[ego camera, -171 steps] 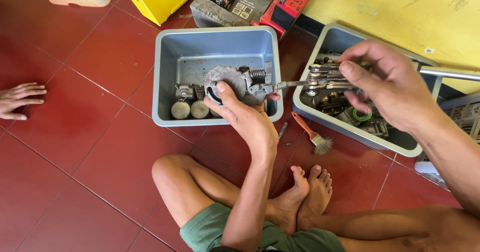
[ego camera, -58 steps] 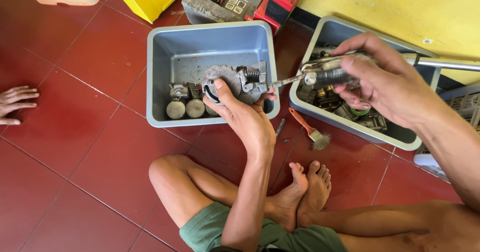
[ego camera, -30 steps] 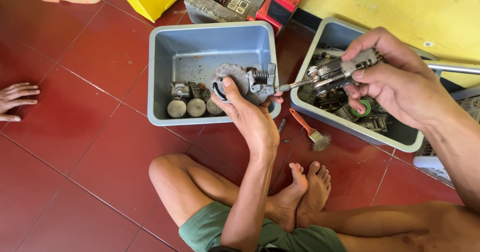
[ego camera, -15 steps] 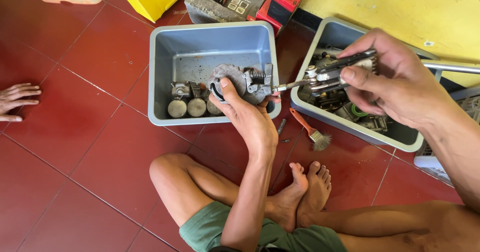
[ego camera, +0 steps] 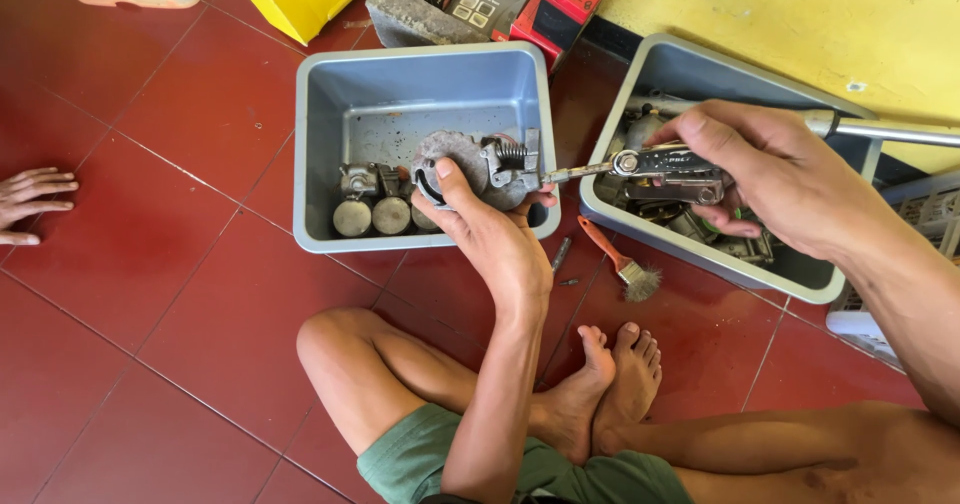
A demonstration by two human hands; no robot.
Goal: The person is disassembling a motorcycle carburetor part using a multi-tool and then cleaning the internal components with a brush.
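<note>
Over the near rim of the square grey plastic tub (ego camera: 320, 144) on the red tiled floor (ego camera: 170, 294), the left hand (ego camera: 490, 239) clasped a round grey metal engine part with a coil spring (ego camera: 475, 167), thumb across its face and fingers underneath, apparently to steady it against the tool's push; the right hand (ego camera: 770, 179) was clenched around a folding metal multi-tool (ego camera: 665, 164), its thin driver bit (ego camera: 575, 173) laid level and touching the part's spring side, so the grip seemed set for turning; both hands were thus full, neither released. Inside the same tub, just left of the part, three short metal cylinders (ego camera: 385, 214) stood upright in a row against the near wall, with a small metal fitting behind them; the rest of its bottom showed bare. Beneath the right hand, a second grey plastic tub (ego camera: 700, 69) held a jumble of dark metal pieces, too tangled to tell apart; an orange-handled brush (ego camera: 620, 262) lay on the floor between the tubs, near the crossed bare feet (ego camera: 610, 384); another person's hand (ego camera: 30, 199) rested flat at the far left, well apart.
</note>
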